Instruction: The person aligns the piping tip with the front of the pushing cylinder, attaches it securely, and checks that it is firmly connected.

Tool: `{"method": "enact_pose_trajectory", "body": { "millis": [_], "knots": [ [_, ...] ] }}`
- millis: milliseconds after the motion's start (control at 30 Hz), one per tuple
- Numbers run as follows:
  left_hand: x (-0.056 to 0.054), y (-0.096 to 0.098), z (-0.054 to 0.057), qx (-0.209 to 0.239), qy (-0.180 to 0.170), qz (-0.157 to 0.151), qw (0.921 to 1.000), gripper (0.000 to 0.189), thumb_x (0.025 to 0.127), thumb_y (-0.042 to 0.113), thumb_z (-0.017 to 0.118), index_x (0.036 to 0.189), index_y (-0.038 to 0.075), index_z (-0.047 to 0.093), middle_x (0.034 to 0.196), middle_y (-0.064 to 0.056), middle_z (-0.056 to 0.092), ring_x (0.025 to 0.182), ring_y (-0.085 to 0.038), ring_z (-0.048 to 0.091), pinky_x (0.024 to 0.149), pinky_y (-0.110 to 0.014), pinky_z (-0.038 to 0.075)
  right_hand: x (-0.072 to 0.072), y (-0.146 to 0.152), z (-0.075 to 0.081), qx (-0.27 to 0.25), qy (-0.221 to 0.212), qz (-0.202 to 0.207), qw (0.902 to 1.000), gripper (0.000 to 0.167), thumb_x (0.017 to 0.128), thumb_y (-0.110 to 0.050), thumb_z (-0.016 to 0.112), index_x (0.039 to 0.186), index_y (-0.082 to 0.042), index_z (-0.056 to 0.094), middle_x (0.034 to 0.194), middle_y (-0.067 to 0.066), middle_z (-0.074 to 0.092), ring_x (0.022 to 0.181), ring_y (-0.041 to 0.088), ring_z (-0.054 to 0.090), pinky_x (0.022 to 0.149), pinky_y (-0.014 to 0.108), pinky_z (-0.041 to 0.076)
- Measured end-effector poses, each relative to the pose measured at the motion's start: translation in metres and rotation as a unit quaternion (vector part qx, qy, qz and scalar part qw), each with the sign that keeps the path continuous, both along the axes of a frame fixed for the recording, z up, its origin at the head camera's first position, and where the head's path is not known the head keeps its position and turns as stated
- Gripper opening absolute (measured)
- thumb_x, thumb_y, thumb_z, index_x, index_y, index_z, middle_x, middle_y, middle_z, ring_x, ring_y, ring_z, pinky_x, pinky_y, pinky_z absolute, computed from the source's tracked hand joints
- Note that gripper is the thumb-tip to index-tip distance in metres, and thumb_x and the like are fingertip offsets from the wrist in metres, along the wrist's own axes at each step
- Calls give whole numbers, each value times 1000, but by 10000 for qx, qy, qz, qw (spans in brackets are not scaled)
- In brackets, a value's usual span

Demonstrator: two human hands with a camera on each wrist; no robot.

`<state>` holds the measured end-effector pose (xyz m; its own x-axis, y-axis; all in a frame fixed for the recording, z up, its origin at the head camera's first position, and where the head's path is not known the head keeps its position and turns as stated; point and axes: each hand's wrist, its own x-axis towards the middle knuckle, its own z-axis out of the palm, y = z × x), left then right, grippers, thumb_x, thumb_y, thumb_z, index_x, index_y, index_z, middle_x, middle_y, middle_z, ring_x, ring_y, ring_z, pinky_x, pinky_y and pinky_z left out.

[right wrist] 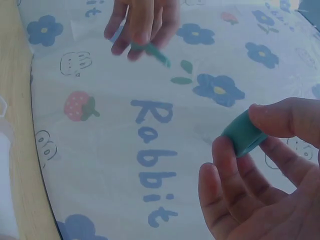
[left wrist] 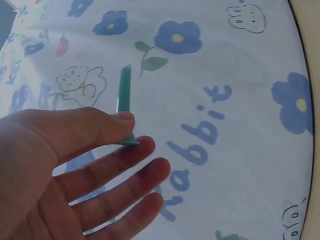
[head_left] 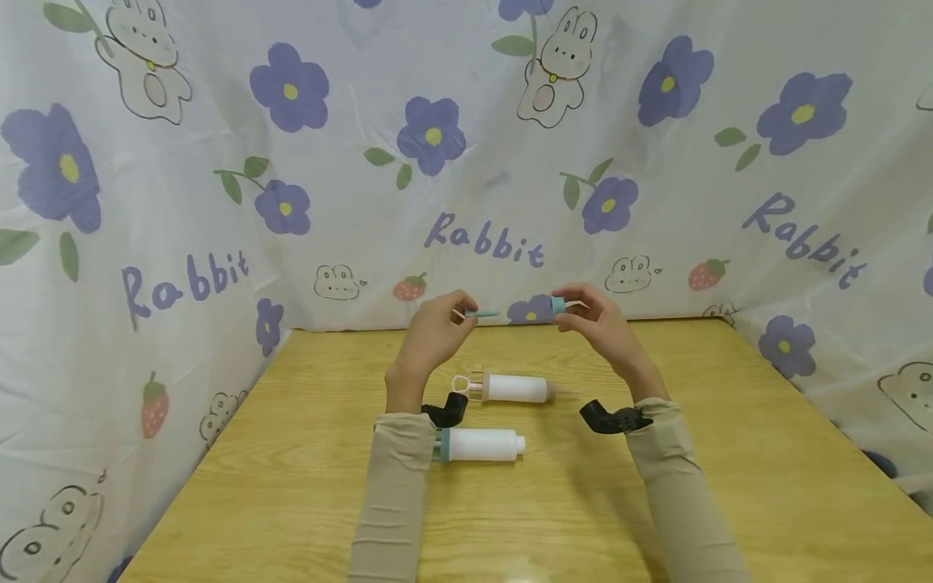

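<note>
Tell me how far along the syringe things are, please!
Looks done: the beige-capped syringe, its thin tip already on. In hand: the left hand pinches a thin teal piece, the right hand holds a teal cap, and the two pieces are apart. Probably left: joining those pieces and fitting them on the teal-collared syringe, whose white end is bare.

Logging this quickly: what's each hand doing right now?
Left hand: closed, pinching the nozzle.
Right hand: closed, holding the cap.
</note>
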<state>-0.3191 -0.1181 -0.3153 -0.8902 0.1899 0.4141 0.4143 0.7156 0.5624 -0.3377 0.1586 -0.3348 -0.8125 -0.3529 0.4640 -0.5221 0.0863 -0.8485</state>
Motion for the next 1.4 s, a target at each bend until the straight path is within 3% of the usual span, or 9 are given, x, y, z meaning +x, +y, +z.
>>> {"method": "enact_pose_trajectory", "body": {
  "millis": [233, 467, 633, 1067, 1267, 1400],
  "knots": [
    [11, -7, 11, 479, 176, -367, 9980, 19, 100, 22, 61, 116, 13, 66, 114, -6, 67, 101, -23, 65, 90, -41, 54, 4, 5, 5, 60, -13, 138, 9999, 42, 98, -9, 63, 136, -1, 50, 127, 0, 53, 97, 11, 63, 87, 27, 54],
    [19, 2, 19, 511, 350, -532, 9967, 21, 100, 21, 63, 117, 10, 67, 110, -6, 68, 100, -22, 64, 89, -40, 54, 12, 1, 12, 59, 102, 251, 9996, 41, 96, -6, 64, 135, -2, 51, 127, 8, 53, 98, 15, 63, 89, 28, 54],
    [23, 11, 23, 390, 360, -615, 9967, 18, 99, 20, 64, 115, 12, 68, 109, -4, 69, 99, -20, 65, 88, -38, 54, 16, -7, 11, 51, 58, 302, 9995, 41, 96, -6, 64, 135, 1, 50, 125, 5, 53, 97, 14, 62, 87, 24, 53],
    [25, 29, 23, 267, 357, -908, 9949, 16, 98, 19, 65, 112, 12, 68, 106, -3, 71, 94, -18, 68, 85, -35, 57, 23, -27, 9, 183, -11, 575, 9982, 39, 96, -6, 63, 132, 0, 51, 119, 5, 54, 99, 16, 60, 88, 27, 52],
    [29, 40, 23, 429, 203, -1488, 9877, 24, 99, 19, 64, 123, 16, 64, 114, -7, 71, 98, -19, 69, 89, -38, 56, 22, -30, 8, 205, -29, 521, 9984, 40, 97, -10, 64, 134, -1, 51, 126, 11, 54, 107, 17, 61, 94, 31, 54],
    [32, 49, 23, 279, 198, -1598, 9866, 32, 100, 13, 58, 133, 17, 58, 119, -9, 71, 101, -21, 69, 92, -40, 56, 20, -31, 7, 91, 32, 480, 9988, 40, 97, -8, 63, 134, -1, 50, 125, 12, 55, 105, 16, 63, 94, 34, 55]
  ]
}}
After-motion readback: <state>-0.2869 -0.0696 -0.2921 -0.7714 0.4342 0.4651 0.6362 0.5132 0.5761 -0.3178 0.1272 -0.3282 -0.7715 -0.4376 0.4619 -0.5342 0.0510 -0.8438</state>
